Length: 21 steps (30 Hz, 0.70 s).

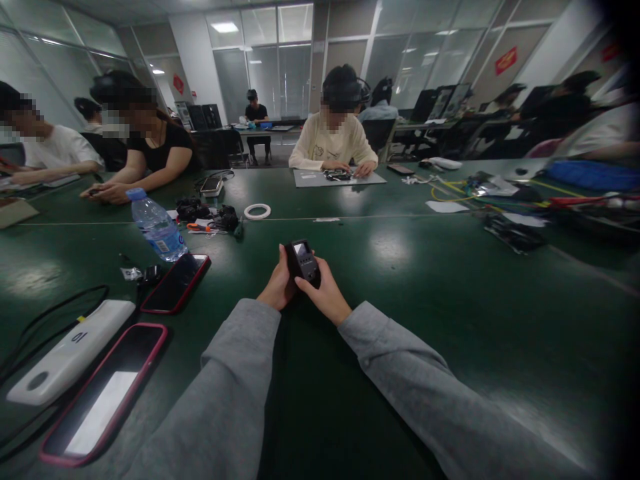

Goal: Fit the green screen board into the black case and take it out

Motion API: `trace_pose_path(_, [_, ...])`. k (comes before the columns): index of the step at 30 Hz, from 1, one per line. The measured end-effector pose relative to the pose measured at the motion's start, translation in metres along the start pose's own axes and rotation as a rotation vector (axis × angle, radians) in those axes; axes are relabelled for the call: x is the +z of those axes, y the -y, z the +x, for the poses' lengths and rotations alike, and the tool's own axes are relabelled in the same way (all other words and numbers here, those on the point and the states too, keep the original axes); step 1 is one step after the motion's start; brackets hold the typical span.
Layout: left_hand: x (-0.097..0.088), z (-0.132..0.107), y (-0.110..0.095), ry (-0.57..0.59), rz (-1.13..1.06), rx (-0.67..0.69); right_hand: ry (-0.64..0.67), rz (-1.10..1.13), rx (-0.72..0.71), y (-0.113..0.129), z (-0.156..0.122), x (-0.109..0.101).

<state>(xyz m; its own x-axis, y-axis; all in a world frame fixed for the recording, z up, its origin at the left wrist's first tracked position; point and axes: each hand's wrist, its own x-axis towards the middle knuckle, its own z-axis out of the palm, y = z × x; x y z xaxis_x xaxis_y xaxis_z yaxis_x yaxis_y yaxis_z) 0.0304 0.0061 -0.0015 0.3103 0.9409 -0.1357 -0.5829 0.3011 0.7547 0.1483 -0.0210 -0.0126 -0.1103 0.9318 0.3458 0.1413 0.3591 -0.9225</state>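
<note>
Between my two hands is a small black handheld device point(304, 265) with a little lit screen and a few small buttons under it. My left hand point(278, 283) wraps around its left side, thumb along the edge. From the right, my right hand point(327, 291) grips the same device, with its thumb lying across the lower front. Both hands are closed on it, just above the green table point(400, 320). The device's back and most of my fingertips are hidden.
To the left lie a pink-framed phone point(107, 393), a red-edged phone point(176, 283), a white oblong device point(75, 350) with cables, and a tilted water bottle point(157, 227). A white ring point(257, 211) lies farther off. Across the table, a person point(334, 133) handles parts on a grey board point(313, 179).
</note>
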Motion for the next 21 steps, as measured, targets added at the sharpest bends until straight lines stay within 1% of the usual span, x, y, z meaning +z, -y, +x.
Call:
trace_pose_path(6, [-0.005,0.003,0.001,-0.022,-0.045,-0.025,0.006,-0.032,-0.039,0.004,-0.002,-0.002])
trace_pose_path(10, [-0.006,0.003,0.001,-0.085,-0.063,-0.036,-0.039,-0.129,-0.111,0.008,-0.003,-0.002])
trace_pose_path(13, [-0.008,0.005,0.0,-0.119,-0.117,-0.038,-0.113,-0.209,-0.215,0.013,-0.004,-0.004])
trace_pose_path(16, [-0.011,0.009,0.0,-0.118,-0.208,0.005,-0.229,-0.276,-0.33,0.017,-0.004,-0.006])
trace_pose_path(18, [-0.012,0.01,0.0,-0.124,-0.256,0.041,-0.298,-0.31,-0.358,0.017,-0.003,-0.008])
trace_pose_path(21, [-0.012,0.01,-0.002,-0.14,-0.286,0.046,-0.362,-0.347,-0.338,0.013,0.0,-0.011])
